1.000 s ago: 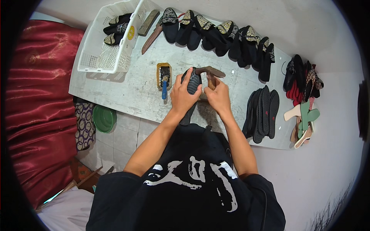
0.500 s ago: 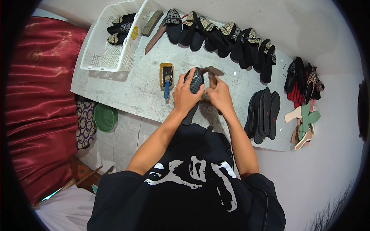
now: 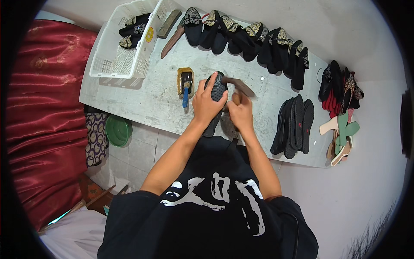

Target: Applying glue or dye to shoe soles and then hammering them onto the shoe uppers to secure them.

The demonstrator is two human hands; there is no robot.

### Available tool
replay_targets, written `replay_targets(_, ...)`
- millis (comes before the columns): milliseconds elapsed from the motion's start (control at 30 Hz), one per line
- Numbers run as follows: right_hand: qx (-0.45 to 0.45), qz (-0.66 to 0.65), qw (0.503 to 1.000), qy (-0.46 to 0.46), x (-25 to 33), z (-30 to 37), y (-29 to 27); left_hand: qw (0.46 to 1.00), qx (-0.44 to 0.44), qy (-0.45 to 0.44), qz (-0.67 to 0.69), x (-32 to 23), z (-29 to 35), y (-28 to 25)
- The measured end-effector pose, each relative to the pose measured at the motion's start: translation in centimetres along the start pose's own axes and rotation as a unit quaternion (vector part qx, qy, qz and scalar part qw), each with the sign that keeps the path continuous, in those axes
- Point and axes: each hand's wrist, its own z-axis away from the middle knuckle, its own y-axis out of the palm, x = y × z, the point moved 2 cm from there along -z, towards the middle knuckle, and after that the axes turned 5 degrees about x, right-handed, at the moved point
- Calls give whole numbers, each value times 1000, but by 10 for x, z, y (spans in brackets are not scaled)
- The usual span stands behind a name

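Observation:
My left hand (image 3: 206,106) is wrapped round a black shoe (image 3: 218,90) whose ridged sole faces up, its fingers and thumb spread along both sides. The shoe points away from me at the table's near side. In the fist of my right hand (image 3: 240,115) is a hammer (image 3: 242,87); its brown metal head, slightly blurred, lies over the right side of the shoe's toe end. Whether the head touches the sole I cannot tell. Left of the shoe is a yellowish tub (image 3: 186,76) of dark stuff, with a blue-handled brush (image 3: 186,96) standing in it.
A row of black shoes with patterned uppers (image 3: 246,42) lines the far edge of the grey table (image 3: 155,101). Black soles (image 3: 294,127) lie at right. A white basket (image 3: 95,62) holding shoes, a stone-like block (image 3: 169,24) and a brown sheathed tool (image 3: 172,43) are at far left.
My right hand has shifted slightly left and nearer to me, and the hammer has swung, its head tilting differently by the toe. My left hand keeps its hold on the shoe.

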Motion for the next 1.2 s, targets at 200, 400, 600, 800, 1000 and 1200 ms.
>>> replay_targets(200, -13, 1, 997, -79, 6, 3, -9, 1000, 1, -8, 1, 2, 1, 0)
replay_targets(400, 7, 4, 1000, -3, 2, 12, -11, 1000, 4, -9, -4, 1, 2, 1)
replay_targets(600, 6, 80, 996, -24, 7, 20, -10, 1000, -6, 8, 9, -2, 0, -4)
replay_targets(800, 57, 59, 995, 59, 2, 26, -13, 1000, 7, -4, 1, 1, -1, -1)
replay_targets(1000, -3, -39, 999, -7, 0, 37, -13, 1000, 12, -10, 7, -4, 1, -1)
replay_targets(1200, -18, 29, 999, -18, -10, 31, -13, 1000, 9, -2, 1, 0, 2, -4)
